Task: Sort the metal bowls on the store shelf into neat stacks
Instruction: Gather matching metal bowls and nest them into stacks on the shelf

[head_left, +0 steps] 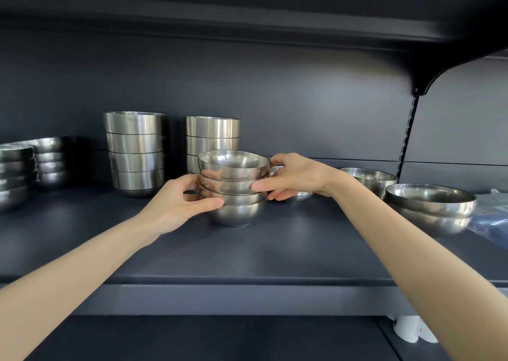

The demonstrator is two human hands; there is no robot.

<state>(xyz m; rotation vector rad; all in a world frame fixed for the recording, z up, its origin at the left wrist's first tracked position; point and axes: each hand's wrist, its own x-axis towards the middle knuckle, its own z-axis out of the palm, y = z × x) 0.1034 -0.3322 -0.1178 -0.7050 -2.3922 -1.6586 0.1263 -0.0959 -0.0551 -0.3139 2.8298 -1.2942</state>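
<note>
A stack of several small round metal bowls stands mid-shelf on the dark shelf board. My left hand grips its left side, thumb across the lower bowls. My right hand grips the right side, thumb on the second bowl, fingers curled behind the rim. Behind stand two taller stacks of straight-sided bowls, one at the left and one at the centre. Partly hidden behind my right hand sits a single small bowl.
Low stacks of dark shiny bowls fill the far left. At the right are a wide bowl and a pair of wide nested bowls, with clear plastic wrap beyond. A shelf bracket rises at the right, under an upper shelf.
</note>
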